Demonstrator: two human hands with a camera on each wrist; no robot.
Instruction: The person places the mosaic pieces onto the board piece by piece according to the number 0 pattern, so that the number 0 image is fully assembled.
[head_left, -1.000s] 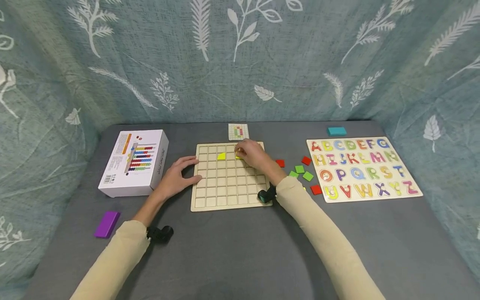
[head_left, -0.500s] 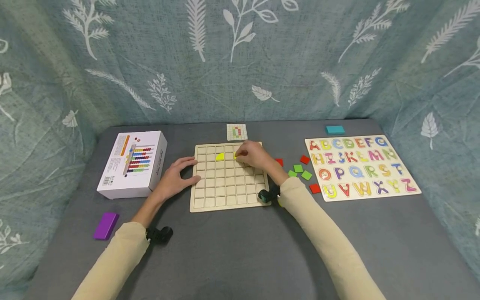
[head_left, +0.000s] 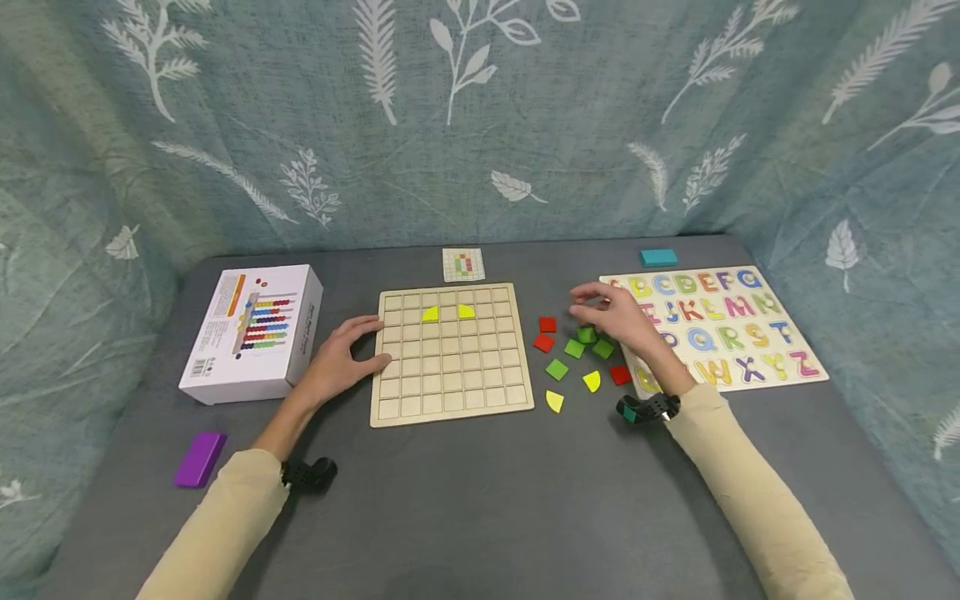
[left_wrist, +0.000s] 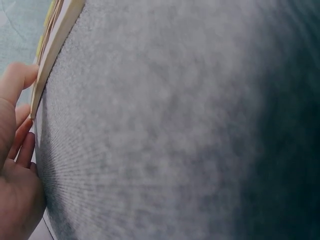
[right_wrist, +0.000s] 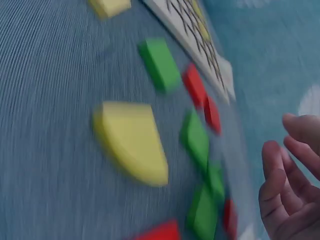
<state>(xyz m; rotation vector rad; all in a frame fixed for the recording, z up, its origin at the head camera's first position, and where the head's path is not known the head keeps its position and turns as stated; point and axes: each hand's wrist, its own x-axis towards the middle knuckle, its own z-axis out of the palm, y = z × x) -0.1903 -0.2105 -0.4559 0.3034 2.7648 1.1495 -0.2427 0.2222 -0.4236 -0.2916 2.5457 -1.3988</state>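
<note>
A wooden grid board point(head_left: 442, 367) lies flat on the table with two yellow quarter-circle tiles point(head_left: 467, 312) in its upper cells. My left hand point(head_left: 333, 367) rests at the board's left edge, fingers and thumb touching the rim; the left wrist view shows the same hand point(left_wrist: 15, 150) against that edge. Over the loose tiles at the right, my right hand point(head_left: 617, 318) hovers with relaxed, slightly bent fingers and nothing in them. Beneath and beside it lie several green square tiles point(head_left: 575, 348), red square tiles point(head_left: 543, 342) and two loose yellow quarter-circles point(right_wrist: 132, 142).
A small pattern card point(head_left: 463, 265) lies behind the board. To the right is an alphabet puzzle point(head_left: 720, 333), with a teal block point(head_left: 658, 257) behind it. A white abacus box point(head_left: 251, 333) and a purple block point(head_left: 200, 460) stand left. A leaf-patterned curtain point(head_left: 420, 183) hangs behind.
My right hand has let go of the second yellow quarter-circle, leaving it on the board, and moved right over the loose tiles. My left hand stays at the board's edge.
</note>
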